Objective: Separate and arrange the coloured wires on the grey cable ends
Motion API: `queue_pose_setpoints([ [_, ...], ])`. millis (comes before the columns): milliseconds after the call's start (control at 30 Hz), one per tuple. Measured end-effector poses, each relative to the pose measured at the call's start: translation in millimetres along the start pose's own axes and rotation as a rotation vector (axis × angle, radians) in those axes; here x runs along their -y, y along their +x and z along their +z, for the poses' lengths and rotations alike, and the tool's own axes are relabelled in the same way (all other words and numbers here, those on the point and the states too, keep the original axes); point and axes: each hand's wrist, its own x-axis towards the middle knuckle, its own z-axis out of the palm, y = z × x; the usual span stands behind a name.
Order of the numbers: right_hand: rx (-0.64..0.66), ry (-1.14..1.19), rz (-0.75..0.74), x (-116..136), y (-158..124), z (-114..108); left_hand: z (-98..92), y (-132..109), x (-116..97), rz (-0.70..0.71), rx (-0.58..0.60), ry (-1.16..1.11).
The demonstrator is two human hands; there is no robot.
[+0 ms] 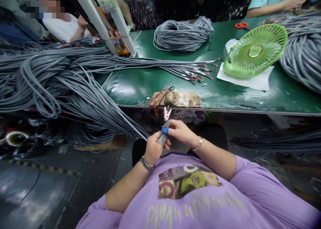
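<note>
1. Head view, lower center of the frame: your left hand point(154, 149) appears closed around a gray cable point(144, 134), which slopes in from the cable bundle point(96, 88) draped over the green workbench point(132, 88) at left.
2. Your right hand point(182, 132), with a blue band point(165, 131) at its thumb, meets the left at the fingertips; whether it pinches the cable, I cannot tell.
3. Just above your fingers is a pink clothespin point(167, 113), below the wooden block point(187, 99) at the bench edge.
4. You seem to be in close fingertip work; the next move likely calls for a steady left hold and fine right-hand control.
</note>
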Motion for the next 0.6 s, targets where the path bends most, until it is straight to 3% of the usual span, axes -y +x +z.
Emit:
queue_pose_setpoints([
  [367,0.000,-0.141,-0.007,-2.8,-3.8,-0.2,-0.8,-1.5,3.5,0.060,0.004,0.081],
  [600,-0.081,-0.090,-0.009,-2.3,-6.5,2.7,-0.3,-3.2,2.9,0.038,0.002,0.104],
])
